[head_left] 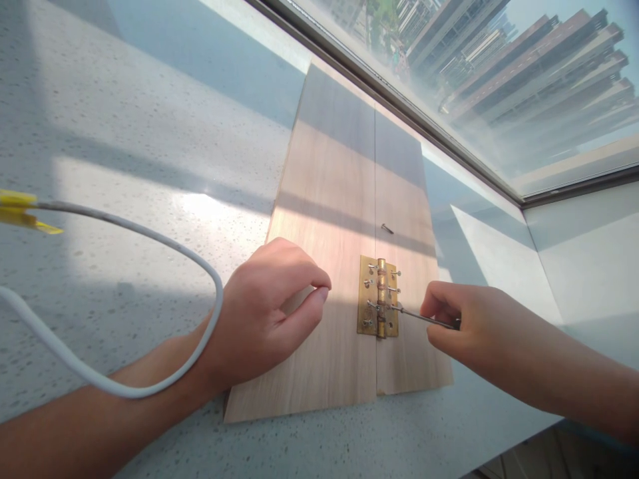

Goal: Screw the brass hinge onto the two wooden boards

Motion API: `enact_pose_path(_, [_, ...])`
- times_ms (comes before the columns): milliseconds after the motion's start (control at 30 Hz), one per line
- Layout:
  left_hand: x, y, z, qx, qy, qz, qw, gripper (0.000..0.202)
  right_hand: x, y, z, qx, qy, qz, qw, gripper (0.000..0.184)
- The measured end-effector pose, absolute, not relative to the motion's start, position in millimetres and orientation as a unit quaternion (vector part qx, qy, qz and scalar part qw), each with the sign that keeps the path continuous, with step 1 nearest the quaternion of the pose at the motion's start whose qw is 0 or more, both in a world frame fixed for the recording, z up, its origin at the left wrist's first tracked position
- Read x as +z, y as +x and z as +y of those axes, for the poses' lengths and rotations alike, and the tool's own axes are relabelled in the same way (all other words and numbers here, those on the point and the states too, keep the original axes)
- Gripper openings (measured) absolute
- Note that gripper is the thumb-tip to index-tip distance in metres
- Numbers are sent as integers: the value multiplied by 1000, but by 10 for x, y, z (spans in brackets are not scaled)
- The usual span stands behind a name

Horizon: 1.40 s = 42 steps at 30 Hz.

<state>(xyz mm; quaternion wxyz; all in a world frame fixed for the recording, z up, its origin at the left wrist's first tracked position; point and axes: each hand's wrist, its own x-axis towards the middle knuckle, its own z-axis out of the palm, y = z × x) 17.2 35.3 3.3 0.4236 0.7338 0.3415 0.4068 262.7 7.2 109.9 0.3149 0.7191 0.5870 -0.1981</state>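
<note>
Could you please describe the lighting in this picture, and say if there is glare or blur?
In the head view, sunlight and shadow bands stripe the light wooden boards; glare whitens a spot on the speckled pale countertop; in the same head view, haze veils the tall buildings outside, and the yellow strip looks soft, while the rectangular brass-coloured hinge is clearer.

Bright sunlight, banded shadows, countertop [150, 159] glare

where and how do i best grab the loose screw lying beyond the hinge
Likely best by the shank of the loose screw, just behind its head: pinch across its length with thumb and forefinger, coming from above. It lies on its side on the right board, apart from the hinge, leaving room for a pinch.
</note>
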Motion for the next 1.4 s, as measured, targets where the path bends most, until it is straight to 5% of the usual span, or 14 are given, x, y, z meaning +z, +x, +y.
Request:
enact_pose_path(133, [35, 172, 355, 402, 737, 344, 421, 15, 1122, 2732, -3, -64, 387, 847, 359, 20])
enact_pose_path(200, [35, 168, 353, 402, 735, 344, 424, 15, 1114, 2721, 3, -41, 341, 872, 350, 21])
enact_pose_path(333, [44, 159, 343, 408, 728, 346, 429, 15, 1081, 2632, 129, -129, 564, 727, 370, 20])
enact_pose_path(467, [57, 166, 338, 401, 728, 352, 430, 15, 1050, 2625, 176, -265, 790, 480, 274, 24])
enact_pose_path(567, [54, 171, 345, 401, 731, 349, 428, 15, 1060, 2676, 80, -268, 772, 510, 269, 18])
enact_pose_path(767, [44, 160, 358, 395, 737, 347, 425, 15, 1110, 2595, -41, -63, 399, 825, 395, 25])
enact_pose_path(867, [44, 163, 355, 402, 735, 345, 424, 15, 1106, 2511, 88, -109, 514, 737, 424, 20])
enact_pose_path(1033, [46, 165, 347, 406, 733, 345, 422, 16, 1059, 2534, 232, -297, 790, 453, 286, 21])
enact_pose_path(1133, [49, 159, 339, 408, 733, 346, 419, 16, 1040, 2611, 159, -355, 835, 356, 224, 16])
enact_pose_path(1400, [41, 177, 339, 404, 739, 344, 415, 16, 1142, 2696, -7, -24, 443, 805, 394, 23])
